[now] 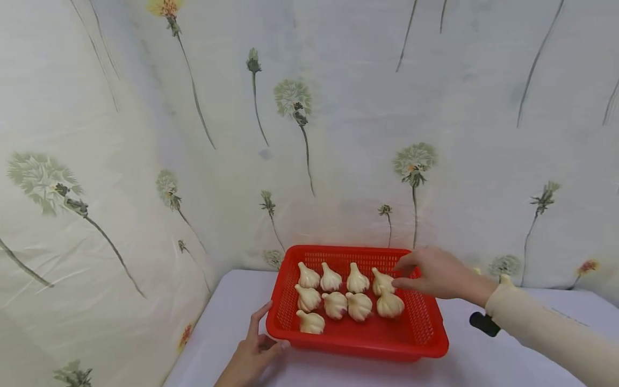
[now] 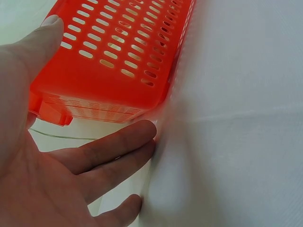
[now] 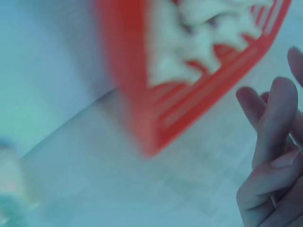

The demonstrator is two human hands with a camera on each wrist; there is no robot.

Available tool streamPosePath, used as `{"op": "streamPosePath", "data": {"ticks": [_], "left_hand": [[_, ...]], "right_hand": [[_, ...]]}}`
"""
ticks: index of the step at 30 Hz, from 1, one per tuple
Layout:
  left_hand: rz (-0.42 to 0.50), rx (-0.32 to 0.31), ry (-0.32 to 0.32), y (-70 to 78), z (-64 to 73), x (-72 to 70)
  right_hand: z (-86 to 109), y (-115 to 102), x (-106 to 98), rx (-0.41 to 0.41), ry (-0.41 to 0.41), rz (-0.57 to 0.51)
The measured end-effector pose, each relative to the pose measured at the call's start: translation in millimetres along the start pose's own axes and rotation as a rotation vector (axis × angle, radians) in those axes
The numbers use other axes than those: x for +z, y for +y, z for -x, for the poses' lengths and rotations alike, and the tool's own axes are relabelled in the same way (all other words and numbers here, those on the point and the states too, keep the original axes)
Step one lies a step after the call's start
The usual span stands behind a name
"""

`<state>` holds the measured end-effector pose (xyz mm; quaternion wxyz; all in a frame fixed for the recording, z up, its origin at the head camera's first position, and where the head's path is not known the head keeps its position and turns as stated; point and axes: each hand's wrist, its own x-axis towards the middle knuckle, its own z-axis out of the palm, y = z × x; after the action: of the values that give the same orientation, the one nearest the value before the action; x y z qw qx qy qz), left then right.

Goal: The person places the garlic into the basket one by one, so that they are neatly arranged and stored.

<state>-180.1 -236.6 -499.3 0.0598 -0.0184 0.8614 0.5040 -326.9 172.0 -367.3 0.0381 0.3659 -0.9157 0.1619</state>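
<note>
A red plastic basket (image 1: pixel 358 344) with slotted sides holds several pale garlic bulbs (image 1: pixel 358 279), set roughly in rows. My left hand (image 1: pixel 251 355) is at the basket's near left corner, its thumb and index finger spread around that corner. In the left wrist view, the thumb (image 2: pixel 40 40) lies against the slotted red wall and the other fingers stretch out below it. My right hand (image 1: pixel 435 271) hovers over the basket's right end, holding nothing, fingertips close to the rightmost bulb (image 1: pixel 382 282) of the back row. Blur softens the basket in the right wrist view.
A white-covered table (image 1: pixel 232 301) carries the basket. Beyond the right forearm, the tip of another garlic bulb (image 1: pixel 505 279) shows on the table. A black device (image 1: pixel 485 324) sits at the right wrist. Flower-printed sheeting (image 1: pixel 338 161) hangs behind and at the left.
</note>
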Motion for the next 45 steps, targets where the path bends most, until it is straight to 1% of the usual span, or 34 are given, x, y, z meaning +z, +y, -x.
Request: {"op": "streamPosePath", "data": {"ticks": [2, 4, 9, 13, 15, 17, 19, 21, 27, 30, 35, 39, 42, 45], "left_hand": [[0.005, 0.008, 0.000, 0.1, 1.4, -1.7], [0.008, 0.014, 0.001, -0.2, 2.2, -3.0], [0.003, 0.003, 0.010, -0.9, 2.3, -3.5], [-0.008, -0.010, 0.014, 0.2, 0.6, -0.8], [-0.015, -0.018, 0.014, 1.0, -0.6, 1.1], [-0.021, -0.027, 0.018, 0.8, -1.3, 0.9], [-0.023, -0.026, 0.022, 0.4, -1.7, 0.6], [-0.026, -0.026, 0.022, 0.2, -1.7, 0.4], [-0.020, -0.047, 0.008, 1.4, 0.2, 0.7], [-0.019, -0.049, 0.007, 2.7, 0.9, 1.1], [-0.011, -0.036, -0.001, 2.7, 0.3, 2.0], [-0.013, -0.026, -0.004, 1.8, -0.3, 1.5], [-0.014, -0.034, -0.001, 1.8, 0.1, 1.3], [-0.009, -0.047, 0.004, 2.0, 1.0, 1.0]], "right_hand": [[13.6, 15.2, -6.3, 0.070, 0.014, 0.019], [27.4, 30.1, -10.8, 0.114, 0.028, 0.029], [58.4, 62.5, -15.6, 0.161, 0.061, 0.105], [77.5, 82.9, -17.8, 0.240, 0.029, 0.169], [86.2, 93.4, -16.8, 0.272, 0.004, 0.223], [91.5, 103.7, -13.7, 0.286, -0.009, 0.289], [96.7, 114.4, -8.6, 0.291, -0.008, 0.343], [102.0, 124.4, -1.2, 0.297, -0.005, 0.368], [109.8, 144.2, 22.4, 0.347, -0.030, 0.387], [109.4, 148.1, 32.6, 0.354, -0.007, 0.426], [109.5, 153.8, 49.4, 0.357, 0.017, 0.450], [110.2, 157.9, 60.6, 0.367, 0.048, 0.432], [108.7, 160.7, 65.3, 0.390, 0.081, 0.407], [105.6, 165.2, 67.2, 0.416, 0.089, 0.375]]}}
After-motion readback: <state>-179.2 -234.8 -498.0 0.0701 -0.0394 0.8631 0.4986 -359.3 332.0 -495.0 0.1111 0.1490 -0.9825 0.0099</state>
